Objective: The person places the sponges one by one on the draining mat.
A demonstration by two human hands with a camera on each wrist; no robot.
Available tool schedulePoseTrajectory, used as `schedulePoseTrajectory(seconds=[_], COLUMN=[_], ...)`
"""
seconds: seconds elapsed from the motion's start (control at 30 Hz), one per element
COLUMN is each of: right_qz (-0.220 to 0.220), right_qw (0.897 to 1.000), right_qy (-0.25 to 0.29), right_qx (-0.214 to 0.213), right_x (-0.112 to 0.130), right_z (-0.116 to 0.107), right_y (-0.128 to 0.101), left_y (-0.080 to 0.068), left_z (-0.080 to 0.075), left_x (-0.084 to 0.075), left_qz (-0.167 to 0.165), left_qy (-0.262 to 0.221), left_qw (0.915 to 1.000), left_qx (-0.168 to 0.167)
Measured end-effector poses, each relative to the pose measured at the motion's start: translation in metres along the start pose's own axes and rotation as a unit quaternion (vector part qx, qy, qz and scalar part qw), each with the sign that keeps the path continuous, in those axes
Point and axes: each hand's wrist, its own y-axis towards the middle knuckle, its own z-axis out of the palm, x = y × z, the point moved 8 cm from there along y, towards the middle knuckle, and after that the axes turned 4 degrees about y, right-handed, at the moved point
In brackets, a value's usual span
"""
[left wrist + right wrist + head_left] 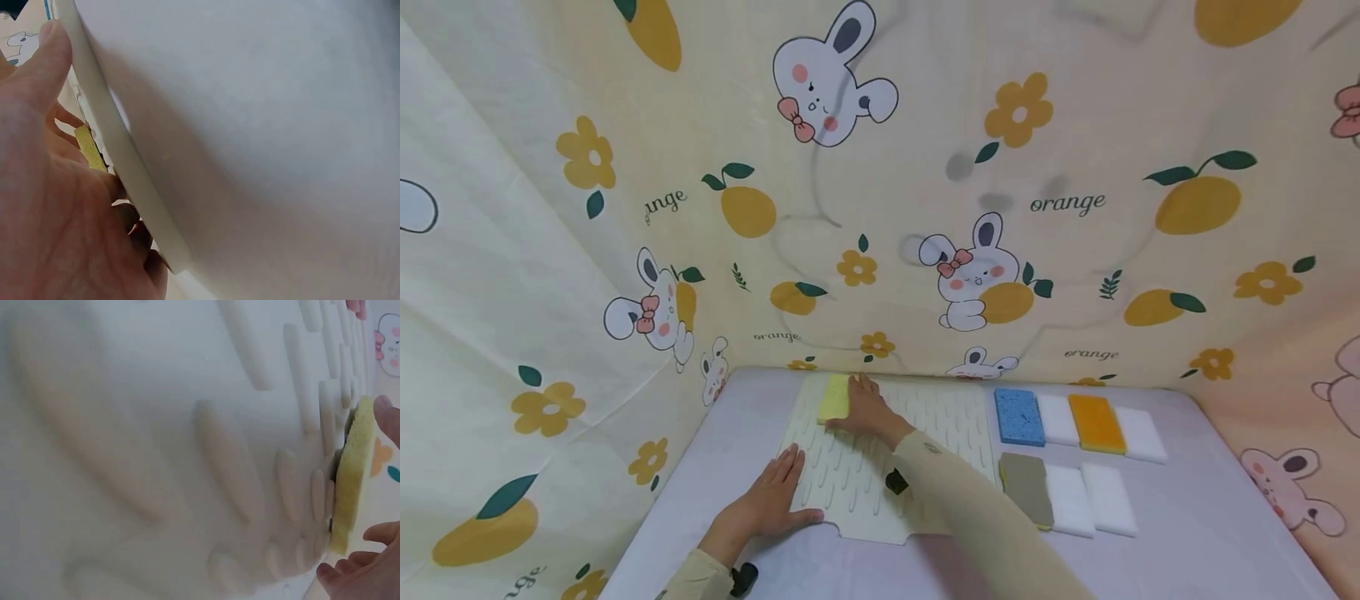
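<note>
Up close, the right hand (867, 407) pinches a porous yellow rectangular sponge (834, 397) above the cream pegged plastic rack (857, 475); the left hand (772, 498) presses flat, fingers spread, on its near edge.

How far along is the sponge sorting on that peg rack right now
Barely begun. Done: nothing clearly. In hand: the right hand holds the yellow sponge at the rack's far corner, left hand steadying its edge. Left: seven sponges beside the rack.
</note>
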Motion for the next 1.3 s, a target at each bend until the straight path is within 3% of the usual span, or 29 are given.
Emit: schedulePoseTrajectory(seconds=[0.23,0.5,0.73,0.97,1.3], right_qz=[-0.037,-0.053,-0.059,-0.047,-0.032], right_qw=[0.999,0.999,0.998,0.999,0.999], right_qy=[0.01,-0.002,-0.018,0.001,0.01], right_qx=[-0.011,0.006,0.002,-0.01,-0.03], right_x=[-0.002,-0.006,-0.02,-0.034,-0.059], right_z=[-0.01,-0.023,-0.039,-0.058,-0.073], right_y=[-0.016,-0.046,-0.072,-0.099,-0.143], left_y=[0.005,0.008,0.008,-0.002,0.003], left_z=[0.006,0.016,0.015,0.001,0.01], left_x=[0.008,0.021,0.02,0.007,0.006], left_qz=[0.019,0.013,0.005,-0.015,0.001], left_qy=[-0.031,-0.018,-0.02,-0.006,-0.02], left_qw=[0.9993,0.9993,0.9995,0.9998,0.9998], left_qx=[-0.013,-0.029,-0.024,0.009,0.008])
